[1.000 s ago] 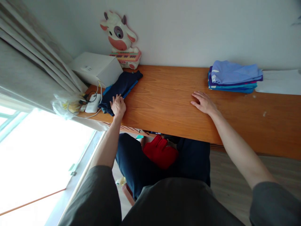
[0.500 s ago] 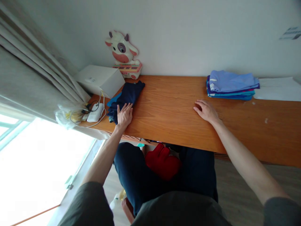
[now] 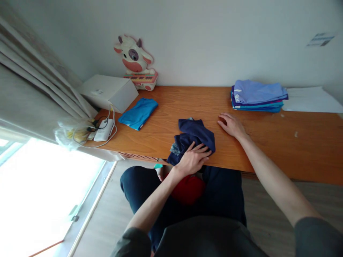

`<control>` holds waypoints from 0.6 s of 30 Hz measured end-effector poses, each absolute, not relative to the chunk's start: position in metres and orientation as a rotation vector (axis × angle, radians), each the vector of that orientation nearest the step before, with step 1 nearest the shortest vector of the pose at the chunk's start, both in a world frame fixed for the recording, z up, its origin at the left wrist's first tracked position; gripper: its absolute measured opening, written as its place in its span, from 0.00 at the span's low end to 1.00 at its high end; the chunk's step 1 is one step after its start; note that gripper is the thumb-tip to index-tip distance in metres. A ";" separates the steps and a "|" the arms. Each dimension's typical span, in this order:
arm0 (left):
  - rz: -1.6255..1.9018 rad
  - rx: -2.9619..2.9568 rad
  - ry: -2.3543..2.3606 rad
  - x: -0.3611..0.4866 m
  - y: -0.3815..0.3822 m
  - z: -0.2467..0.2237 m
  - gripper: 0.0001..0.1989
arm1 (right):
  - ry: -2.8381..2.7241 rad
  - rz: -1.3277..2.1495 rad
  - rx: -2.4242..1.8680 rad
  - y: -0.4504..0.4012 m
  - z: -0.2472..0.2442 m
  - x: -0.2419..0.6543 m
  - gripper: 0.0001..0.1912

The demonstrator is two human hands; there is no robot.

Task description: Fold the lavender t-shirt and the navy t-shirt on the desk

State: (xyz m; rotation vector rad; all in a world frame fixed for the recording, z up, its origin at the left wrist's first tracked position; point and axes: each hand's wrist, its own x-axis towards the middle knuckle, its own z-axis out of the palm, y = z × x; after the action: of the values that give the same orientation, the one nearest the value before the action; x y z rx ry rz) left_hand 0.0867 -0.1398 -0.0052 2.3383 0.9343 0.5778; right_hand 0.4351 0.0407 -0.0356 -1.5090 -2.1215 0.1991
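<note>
From my remote seat, head view: wooden tabletop [image 3: 257, 142], worked by a person's two bare hands. Dark navy cloth [image 3: 197, 130] lies rumpled at the near edge, around the middle of the scene, a greyish patterned patch [image 3: 175, 149] showing on its left side. Left hand [image 3: 194, 159] rests palm down over its near part, fingers fanned and pointing right; whether any fingertip grips the fabric, I cannot tell. Right hand [image 3: 232, 125] lies on bare wood just right of the cloth, apart from it, fingers loosely together, thumb held off, nothing in its grasp that I can see.

Left of the cloth, well apart, I log a bright blue folded cloth [image 3: 138, 113], near a white box [image 3: 107, 91]. Cow-shaped toy keyboard [image 3: 140, 76] stands beyond, by the wall. White power strip [image 3: 104, 130] and clear plastic bag [image 3: 71, 135] sit at far left. Far right: a stack of folded clothes [image 3: 258, 96], periwinkle on top, white sheet [image 3: 312, 99] just beside it.
</note>
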 end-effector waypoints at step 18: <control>0.701 2.124 0.873 0.182 -0.221 -0.003 0.21 | -2.163 0.859 -1.434 -0.018 -0.003 0.469 0.36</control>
State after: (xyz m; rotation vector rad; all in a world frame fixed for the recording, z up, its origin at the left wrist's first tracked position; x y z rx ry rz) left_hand 0.1821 -0.2214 -0.0025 2.1240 0.8733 0.7014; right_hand 0.4694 -0.0183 -0.0033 -1.4335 -2.1632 0.8589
